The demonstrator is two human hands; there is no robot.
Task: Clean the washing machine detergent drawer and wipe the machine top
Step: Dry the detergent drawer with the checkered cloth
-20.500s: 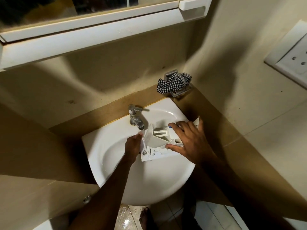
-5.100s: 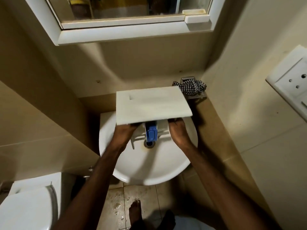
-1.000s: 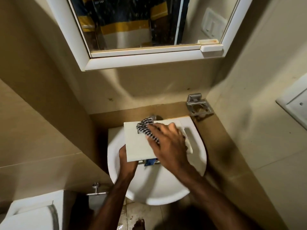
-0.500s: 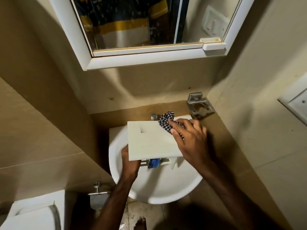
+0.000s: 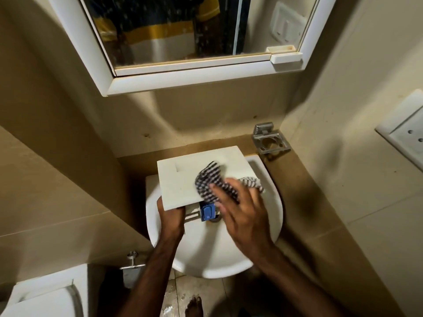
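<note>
drawer (image 5: 183,179) gripped by left hand (image 5: 170,217), under right hand's (image 5: 242,216) cloth (image 5: 210,181).

Drawer (image 5: 183,179) over sink (image 5: 206,252); hands at its near edge, cloth (image 5: 210,181) on top.

Sink: against back wall, below mirror cabinet (image 5: 196,81). Drawer: held above sink's far half, flat face up. Left hand (image 5: 171,219): at drawer's near left corner, fingers under it, thumb on its left edge. Right hand (image 5: 245,216): at drawer's near right, on the cloth, which spreads across drawer's right half and past its right edge. Holder (image 5: 270,140): on wall, right of and behind sink. Socket plate (image 5: 405,136): right wall. Toilet (image 5: 41,296): lower left. Valve (image 5: 132,261): between toilet and sink. Foot (image 5: 194,305): on floor, before sink.
</note>
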